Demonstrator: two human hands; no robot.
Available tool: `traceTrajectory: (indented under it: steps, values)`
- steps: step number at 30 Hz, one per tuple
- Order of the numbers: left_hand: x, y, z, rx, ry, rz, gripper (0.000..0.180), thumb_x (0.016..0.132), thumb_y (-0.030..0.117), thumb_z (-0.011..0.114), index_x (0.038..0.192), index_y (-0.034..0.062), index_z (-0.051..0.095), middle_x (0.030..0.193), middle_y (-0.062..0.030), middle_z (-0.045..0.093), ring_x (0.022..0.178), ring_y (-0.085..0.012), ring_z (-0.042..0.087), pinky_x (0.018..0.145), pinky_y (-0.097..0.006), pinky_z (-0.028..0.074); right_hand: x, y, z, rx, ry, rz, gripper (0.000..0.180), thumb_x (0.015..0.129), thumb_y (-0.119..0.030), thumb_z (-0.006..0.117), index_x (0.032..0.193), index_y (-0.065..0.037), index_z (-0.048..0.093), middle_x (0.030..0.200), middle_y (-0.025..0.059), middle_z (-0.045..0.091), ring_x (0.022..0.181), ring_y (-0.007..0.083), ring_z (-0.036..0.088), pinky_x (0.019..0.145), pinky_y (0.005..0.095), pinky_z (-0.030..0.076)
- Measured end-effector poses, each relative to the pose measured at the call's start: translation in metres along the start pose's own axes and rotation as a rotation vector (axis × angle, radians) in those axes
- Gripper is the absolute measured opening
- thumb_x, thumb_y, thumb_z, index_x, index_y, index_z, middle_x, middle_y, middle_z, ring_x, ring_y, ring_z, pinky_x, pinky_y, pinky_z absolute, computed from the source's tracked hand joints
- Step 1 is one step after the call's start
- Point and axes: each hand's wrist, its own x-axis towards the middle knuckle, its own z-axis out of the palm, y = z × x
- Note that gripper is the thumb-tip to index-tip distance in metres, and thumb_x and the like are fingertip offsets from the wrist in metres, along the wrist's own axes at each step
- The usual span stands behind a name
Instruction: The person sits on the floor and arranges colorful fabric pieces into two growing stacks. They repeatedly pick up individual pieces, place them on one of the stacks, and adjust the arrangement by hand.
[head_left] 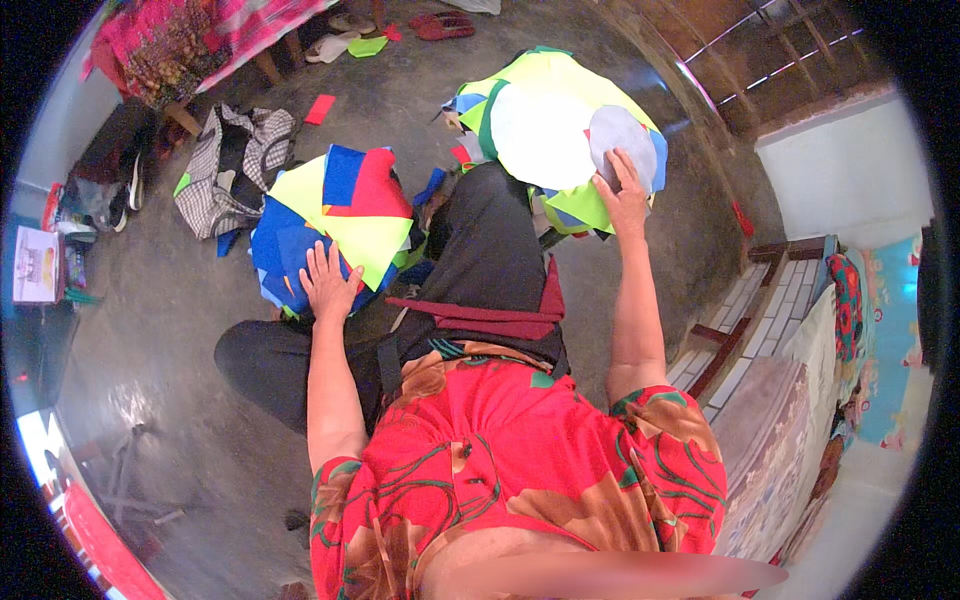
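My left hand (pixel 332 285) lies with fingers spread on a heap of coloured, cloth-like pieces (pixel 375 195) at the left. Blue, red and yellow-green pieces show on top of it. On the right, a larger pile of mostly yellow-green pieces (pixel 560 75) sits beyond my knee. A big white rounded piece (pixel 535 140) covers much of its top, with a smaller grey round piece (pixel 620 130) overlapping it. My right hand (pixel 625 195) rests on the grey piece's near edge, its fingers stretched out. Whether the pieces are felt or another material I cannot tell.
A black-and-white checked cloth (pixel 200 190) lies crumpled on the floor at the left, near a small red piece (pixel 320 109). Shoes (pixel 440 27) stand at the far side. A wooden-framed bench or bed (pixel 740 310) is at the right.
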Motion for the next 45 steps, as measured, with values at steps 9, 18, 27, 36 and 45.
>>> traceTrajectory:
  steps: [9, 18, 27, 36, 45]
  values:
    - [0.001, -0.002, 0.005, 0.003, 0.004, -0.008, 0.070, 0.082, 0.050, 0.049, 0.138, 0.0160, 0.025, 0.146, -0.0098, 0.017, 0.136, -0.0266, 0.012, 0.106, -0.050, 0.011, 0.003, 0.020, 0.009, 0.245, 0.086, 0.306, 0.028, 0.086, -0.018, 0.054, 0.108, -0.001, 0.060, 0.112, 0.0121, 0.060, 0.103, 0.0245, 0.056, 0.090, 0.0306, 0.041]
    - [0.004, 0.011, -0.006, -0.027, -0.048, -0.013, 0.071, 0.081, 0.050, 0.050, 0.138, 0.0162, 0.025, 0.147, -0.0094, 0.016, 0.136, -0.0258, 0.011, 0.106, -0.050, 0.011, 0.016, 0.052, -0.008, 1.155, 0.303, 0.729, 0.037, 0.091, -0.024, 0.045, 0.116, 0.003, 0.052, 0.113, 0.0128, 0.056, 0.102, 0.0228, 0.054, 0.092, 0.0329, 0.041]
    - [0.002, 0.002, -0.008, 0.033, 0.028, 0.019, 0.070, 0.077, 0.052, 0.053, 0.132, 0.0121, 0.036, 0.142, -0.0089, 0.026, 0.133, -0.0246, 0.017, 0.103, -0.046, 0.018, 0.047, -0.046, -0.009, 1.541, 0.015, 0.651, 0.040, 0.095, -0.032, 0.035, 0.124, -0.005, 0.043, 0.125, 0.0097, 0.048, 0.115, 0.0275, 0.047, 0.097, 0.0487, 0.037]
    - [-0.001, -0.010, 0.020, -0.041, 0.097, -0.012, 0.073, 0.080, 0.058, 0.046, 0.138, 0.0169, 0.028, 0.146, -0.0095, 0.016, 0.135, -0.0269, 0.014, 0.106, -0.052, 0.012, 0.053, -0.231, 0.080, 1.944, -0.492, 0.943, 0.036, 0.089, -0.031, 0.050, 0.117, -0.008, 0.051, 0.118, 0.0067, 0.055, 0.111, 0.0238, 0.051, 0.098, 0.0438, 0.036]
    - [0.001, -0.001, -0.004, -0.102, -0.102, -0.060, 0.072, 0.079, 0.055, 0.049, 0.136, 0.0140, 0.031, 0.144, -0.0103, 0.021, 0.135, -0.0279, 0.013, 0.107, -0.049, 0.009, 0.007, -0.293, 0.206, 1.967, -0.928, 1.094, 0.040, 0.087, -0.035, 0.052, 0.118, -0.009, 0.052, 0.120, 0.0063, 0.054, 0.111, 0.0255, 0.049, 0.096, 0.0442, 0.037]
